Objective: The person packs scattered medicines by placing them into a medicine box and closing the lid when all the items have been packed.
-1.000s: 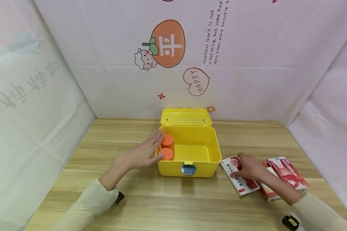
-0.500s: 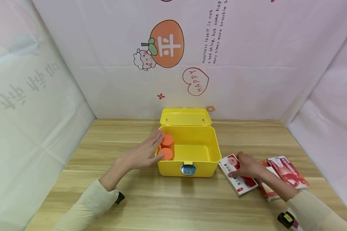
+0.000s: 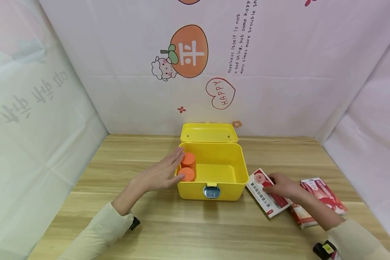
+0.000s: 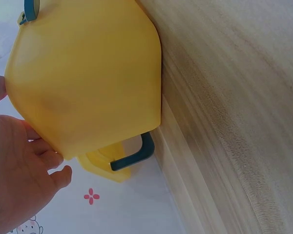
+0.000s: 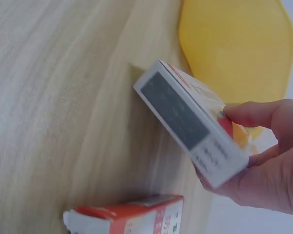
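Observation:
A yellow storage box (image 3: 227, 189) stands on the table with its lid raised at the back. Inside, along its left wall, are two orange-capped containers (image 3: 187, 174). My left hand (image 3: 157, 174) rests on the left rim, fingers fairly straight and the thumb tip by the front cap. In the left wrist view, those fingers touch the edge of the box. My right hand (image 3: 284, 187) pinches a white and red medicine box (image 3: 263, 196) just right of the yellow one. The right wrist view shows this medicine box (image 5: 190, 122) tilted, held between thumb and fingers.
Further right lie a red and white carton (image 3: 303, 216), partly behind my right forearm, and a pink and white carton (image 3: 323, 195). A white printed cloth (image 3: 279, 104) hangs behind the table. The yellow box has a front latch (image 3: 211, 191) and dark handle (image 4: 134, 158).
My right hand has shifted the medicine box slightly, and it is now tilted up away from the other cartons. My left hand stays in place on the rim.

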`<state>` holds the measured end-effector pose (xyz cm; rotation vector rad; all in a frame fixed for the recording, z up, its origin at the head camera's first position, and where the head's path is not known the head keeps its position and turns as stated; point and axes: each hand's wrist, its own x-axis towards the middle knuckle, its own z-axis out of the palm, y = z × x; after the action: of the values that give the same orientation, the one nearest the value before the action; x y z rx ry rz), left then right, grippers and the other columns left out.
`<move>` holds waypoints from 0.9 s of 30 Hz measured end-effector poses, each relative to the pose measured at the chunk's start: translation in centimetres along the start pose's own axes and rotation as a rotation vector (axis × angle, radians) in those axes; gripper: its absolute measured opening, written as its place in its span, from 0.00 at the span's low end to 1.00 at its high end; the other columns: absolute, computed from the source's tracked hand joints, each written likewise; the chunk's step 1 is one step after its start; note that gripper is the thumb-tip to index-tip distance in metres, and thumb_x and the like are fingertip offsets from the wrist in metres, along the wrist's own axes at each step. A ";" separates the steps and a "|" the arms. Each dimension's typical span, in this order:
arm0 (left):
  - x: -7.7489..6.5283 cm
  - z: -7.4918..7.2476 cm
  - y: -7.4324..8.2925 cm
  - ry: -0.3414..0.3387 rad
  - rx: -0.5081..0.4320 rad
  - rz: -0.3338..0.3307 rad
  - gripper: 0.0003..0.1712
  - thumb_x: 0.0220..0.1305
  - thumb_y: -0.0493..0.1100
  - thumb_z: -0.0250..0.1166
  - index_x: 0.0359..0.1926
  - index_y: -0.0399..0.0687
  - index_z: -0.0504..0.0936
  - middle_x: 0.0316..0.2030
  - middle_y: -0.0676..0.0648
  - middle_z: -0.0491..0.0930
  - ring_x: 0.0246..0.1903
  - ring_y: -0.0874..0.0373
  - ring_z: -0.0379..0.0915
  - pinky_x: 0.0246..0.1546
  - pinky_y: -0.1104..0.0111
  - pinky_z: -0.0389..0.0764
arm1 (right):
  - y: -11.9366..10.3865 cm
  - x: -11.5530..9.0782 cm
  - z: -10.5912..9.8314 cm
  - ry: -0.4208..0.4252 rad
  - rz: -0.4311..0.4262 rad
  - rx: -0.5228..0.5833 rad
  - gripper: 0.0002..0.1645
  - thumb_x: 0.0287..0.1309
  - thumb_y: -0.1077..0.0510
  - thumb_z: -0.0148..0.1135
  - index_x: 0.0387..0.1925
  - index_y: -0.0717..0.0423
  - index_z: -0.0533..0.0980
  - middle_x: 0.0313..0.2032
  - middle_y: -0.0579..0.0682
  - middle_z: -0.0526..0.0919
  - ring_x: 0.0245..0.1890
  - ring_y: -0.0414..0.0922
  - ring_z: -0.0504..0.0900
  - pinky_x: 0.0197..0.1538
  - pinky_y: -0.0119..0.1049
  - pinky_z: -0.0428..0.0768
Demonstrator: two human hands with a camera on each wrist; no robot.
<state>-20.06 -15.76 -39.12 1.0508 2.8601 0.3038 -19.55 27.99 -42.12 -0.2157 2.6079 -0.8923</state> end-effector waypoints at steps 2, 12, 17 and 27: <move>0.0 0.0 0.0 0.000 0.002 -0.002 0.47 0.75 0.67 0.41 0.79 0.40 0.40 0.80 0.44 0.32 0.80 0.52 0.28 0.79 0.56 0.48 | 0.1 -0.2 -0.5 -0.022 0.014 0.059 0.33 0.61 0.58 0.65 0.57 0.80 0.69 0.43 0.61 0.82 0.39 0.46 0.79 0.42 0.38 0.81; 0.0 -0.1 0.1 -0.004 0.006 -0.008 0.47 0.75 0.68 0.40 0.79 0.42 0.40 0.81 0.45 0.32 0.80 0.52 0.29 0.78 0.56 0.49 | 0.3 -1.5 -2.1 -0.048 0.039 0.247 0.33 0.64 0.61 0.61 0.60 0.84 0.64 0.38 0.54 0.85 0.32 0.38 0.82 0.33 0.33 0.83; 0.0 -0.1 0.1 -0.002 0.002 -0.008 0.47 0.75 0.68 0.41 0.79 0.41 0.41 0.80 0.45 0.33 0.80 0.52 0.29 0.78 0.56 0.49 | 0.3 -2.0 -2.8 -0.051 0.031 0.303 0.34 0.66 0.60 0.61 0.61 0.84 0.63 0.37 0.52 0.86 0.31 0.38 0.83 0.33 0.34 0.85; 0.0 -0.2 0.2 -0.003 -0.001 -0.010 0.48 0.75 0.68 0.41 0.79 0.41 0.41 0.81 0.45 0.33 0.80 0.52 0.29 0.78 0.55 0.50 | 0.1 -2.7 -3.9 -0.057 0.017 0.353 0.40 0.69 0.58 0.58 0.68 0.83 0.55 0.39 0.52 0.88 0.30 0.38 0.86 0.32 0.35 0.86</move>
<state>-19.97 -15.67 -38.90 1.0361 2.8613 0.3023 -18.65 30.94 -38.48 -0.1200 2.3468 -1.2978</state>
